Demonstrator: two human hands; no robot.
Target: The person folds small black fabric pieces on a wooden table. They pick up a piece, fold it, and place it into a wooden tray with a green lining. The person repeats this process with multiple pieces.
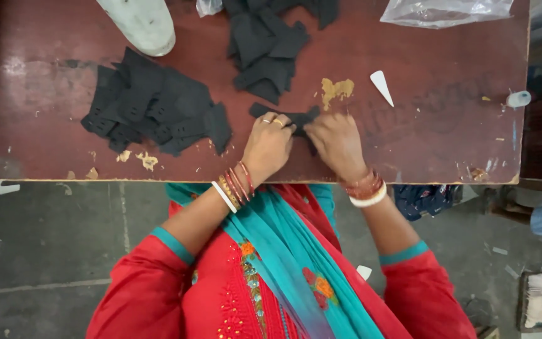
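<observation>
My left hand [268, 145] and my right hand [335, 143] meet over one flat black fabric piece [287, 117] near the front edge of the dark red table [446, 132]. Both hands pinch and press this piece, and their fingers cover its middle. A spread pile of similar black fabric pieces [155, 105] lies to the left of my left hand. A second heap of black pieces [268, 53] sits further back, beyond my hands. Bangles ring both wrists.
A white shoe last [141, 23] lies at the back left. A small white pointed tool [381, 86] rests to the right of my hands. A clear plastic bag [443, 11] sits at the back right, and a small clear bottle [519, 98] at the right edge.
</observation>
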